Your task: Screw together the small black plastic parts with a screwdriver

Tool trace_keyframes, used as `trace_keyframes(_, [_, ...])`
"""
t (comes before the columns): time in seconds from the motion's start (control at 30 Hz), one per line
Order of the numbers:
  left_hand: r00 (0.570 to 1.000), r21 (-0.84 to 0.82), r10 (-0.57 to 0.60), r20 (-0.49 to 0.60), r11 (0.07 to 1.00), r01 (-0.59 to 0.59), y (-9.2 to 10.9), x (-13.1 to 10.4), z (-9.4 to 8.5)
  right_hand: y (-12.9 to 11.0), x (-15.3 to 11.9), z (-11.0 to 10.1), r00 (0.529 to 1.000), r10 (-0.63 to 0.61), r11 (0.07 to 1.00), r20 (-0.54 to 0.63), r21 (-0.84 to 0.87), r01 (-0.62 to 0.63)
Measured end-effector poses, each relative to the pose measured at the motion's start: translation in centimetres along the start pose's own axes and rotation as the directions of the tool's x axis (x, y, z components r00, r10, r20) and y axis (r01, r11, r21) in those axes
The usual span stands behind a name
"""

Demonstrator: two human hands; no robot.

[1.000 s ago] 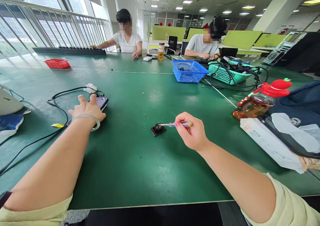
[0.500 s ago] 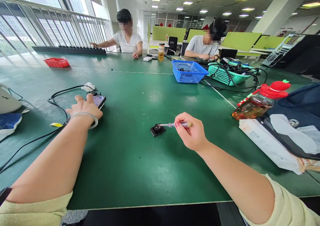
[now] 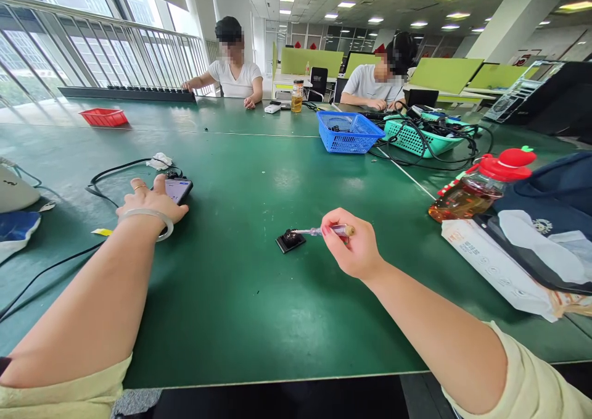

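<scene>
Currently, the right hand (image 3: 352, 247) is gripping a screwdriver (image 3: 315, 231), its tip resting at a black part (image 3: 290, 242) left of the fingertips. The left hand (image 3: 148, 205) is holding its fingers spread over a phone (image 3: 178, 190); a blue basket (image 3: 350, 139) is standing beyond the right fingers.

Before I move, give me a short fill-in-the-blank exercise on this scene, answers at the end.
1. The right hand holds a screwdriver with its tip at a small object coloured ____.
2. The hand nearest the phone is the person's ____ one.
3. The basket just left of the green basket is ____.
4. The bottle at the right has a ____ lid.
Missing words: black; left; blue; red.
</scene>
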State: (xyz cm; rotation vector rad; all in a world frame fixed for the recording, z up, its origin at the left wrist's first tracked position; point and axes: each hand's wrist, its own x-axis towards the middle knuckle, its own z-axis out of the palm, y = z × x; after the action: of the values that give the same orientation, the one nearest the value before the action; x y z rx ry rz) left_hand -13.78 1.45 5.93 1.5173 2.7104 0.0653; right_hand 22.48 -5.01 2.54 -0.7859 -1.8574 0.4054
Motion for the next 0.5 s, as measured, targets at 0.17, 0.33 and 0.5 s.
trace_keyframes(0.17, [0.999,0.016,0.006,0.032,1.0,-0.007,-0.9,0.5,0.0,0.0,0.0,0.0,1.0,-0.009,1.0,0.002,0.002,0.009])
trace_keyframes(0.33, [0.998,0.066,-0.013,0.059,0.998,0.009,-1.8,1.3,0.0,0.0,0.0,0.0,1.0,0.004,1.0,0.01,0.003,-0.004])
trace_keyframes(0.5, [0.994,0.081,-0.033,0.107,0.996,0.025,-1.9,1.5,0.1,-0.1,0.0,0.0,1.0,0.015,1.0,0.01,0.003,-0.015])
